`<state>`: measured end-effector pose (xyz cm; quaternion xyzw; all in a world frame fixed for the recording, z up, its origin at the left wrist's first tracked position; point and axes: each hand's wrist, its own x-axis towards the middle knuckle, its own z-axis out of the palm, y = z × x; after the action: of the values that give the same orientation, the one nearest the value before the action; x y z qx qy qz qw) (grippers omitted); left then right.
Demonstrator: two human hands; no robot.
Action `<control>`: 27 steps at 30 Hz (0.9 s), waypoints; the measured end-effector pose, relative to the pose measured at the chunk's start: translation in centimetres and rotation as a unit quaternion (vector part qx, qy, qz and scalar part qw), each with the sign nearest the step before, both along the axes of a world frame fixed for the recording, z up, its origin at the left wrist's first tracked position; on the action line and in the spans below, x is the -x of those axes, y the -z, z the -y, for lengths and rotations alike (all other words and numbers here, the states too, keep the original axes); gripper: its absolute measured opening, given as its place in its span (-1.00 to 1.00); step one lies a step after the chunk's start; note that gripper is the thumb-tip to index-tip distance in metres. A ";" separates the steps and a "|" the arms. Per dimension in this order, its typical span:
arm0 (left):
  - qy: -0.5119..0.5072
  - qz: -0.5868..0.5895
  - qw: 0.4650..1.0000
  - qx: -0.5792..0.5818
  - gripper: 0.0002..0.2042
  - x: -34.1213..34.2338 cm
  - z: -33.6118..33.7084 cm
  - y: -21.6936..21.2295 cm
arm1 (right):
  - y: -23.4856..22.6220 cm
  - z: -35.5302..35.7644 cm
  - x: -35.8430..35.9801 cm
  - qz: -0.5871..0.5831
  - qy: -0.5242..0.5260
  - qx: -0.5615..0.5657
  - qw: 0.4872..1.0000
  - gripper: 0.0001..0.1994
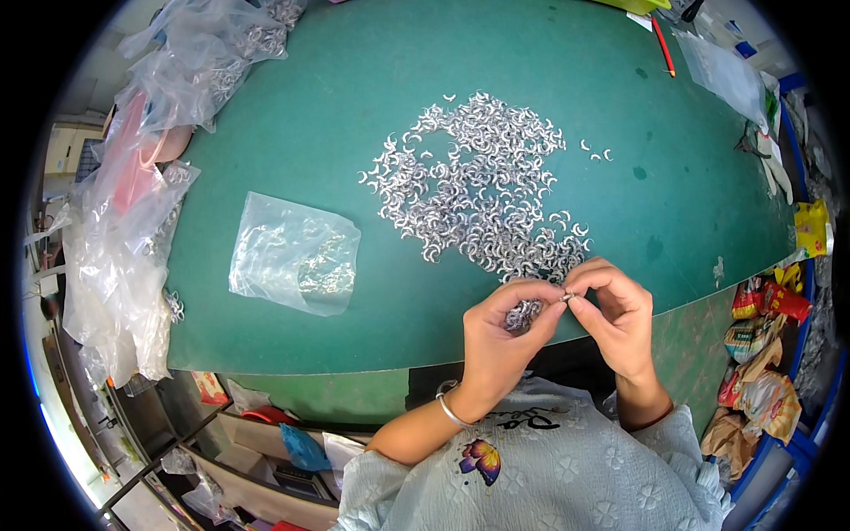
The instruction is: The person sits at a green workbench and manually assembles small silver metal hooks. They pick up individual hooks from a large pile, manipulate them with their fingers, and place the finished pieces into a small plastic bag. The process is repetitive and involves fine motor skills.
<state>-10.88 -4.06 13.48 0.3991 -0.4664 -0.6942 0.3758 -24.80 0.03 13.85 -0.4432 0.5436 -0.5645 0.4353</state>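
Note:
Close to the table's near edge, my left hand (501,341) and my right hand (620,323) meet fingertip to fingertip. Thumb and forefinger of each pinch one small silvery metal piece (567,298), whose exact shape is too small to make out. Just beyond my fingers spreads a heap of small crescent-shaped metal pieces (478,203) on the green table (292,115). More crescents show through the gap between my left thumb and forefinger; whether they lie on the table or in the palm, I cannot tell.
A flat clear plastic bag (294,255) lies left of the heap. Clear bags with metal pieces (217,66) crowd the left edge around a pink container (142,155). At the far right are a red pencil (663,47) and a plastic bag (724,75). Colourful packages (766,336) stand off the right edge.

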 end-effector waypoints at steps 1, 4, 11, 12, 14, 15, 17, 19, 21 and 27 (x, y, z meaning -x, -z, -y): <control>0.001 -0.002 1.000 0.008 -0.89 0.0 0.0 0.0 | 0.1 0.0 0.0 -0.001 -0.002 -0.001 1.000 -0.89; -0.006 0.000 0.999 0.038 -0.88 0.0 0.0 -0.1 | 0.2 -0.1 0.0 -0.002 -0.006 0.000 1.000 -0.88; -0.017 0.011 0.995 0.096 -0.86 -0.1 0.0 -0.2 | 0.0 0.1 0.0 -0.041 -0.006 0.014 0.999 -0.87; -0.019 0.010 0.996 0.091 -0.86 -0.1 0.0 -0.3 | 0.0 0.1 0.0 -0.046 -0.005 0.016 0.999 -0.87; -0.023 0.007 0.996 0.080 -0.86 -0.1 0.0 -0.3 | -0.1 0.1 0.0 -0.058 -0.004 0.026 0.998 -0.87; -0.023 0.009 0.996 0.086 -0.86 -0.1 0.0 -0.3 | -0.2 0.1 0.0 -0.063 -0.004 0.032 0.997 -0.87; -0.021 0.013 0.995 0.096 -0.86 -0.1 0.0 -0.3 | -0.4 0.2 0.1 -0.073 -0.008 0.047 0.996 -0.88; -0.020 0.014 0.994 0.104 -0.86 -0.2 0.0 -0.4 | -0.5 0.3 0.2 -0.082 -0.009 0.054 0.995 -0.89; -0.021 0.015 0.994 0.109 -0.85 -0.2 0.0 -0.4 | -0.5 0.2 0.2 -0.091 -0.006 0.055 0.994 -0.89; -0.025 0.005 0.995 0.099 -0.86 -0.2 -0.1 -0.4 | -0.7 0.3 0.2 -0.105 -0.002 0.070 0.992 -0.88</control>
<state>-10.73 -3.93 13.89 0.3750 -0.5247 -0.6327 0.4286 -24.98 -0.26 14.58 -0.5307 0.5444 -0.5505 0.3448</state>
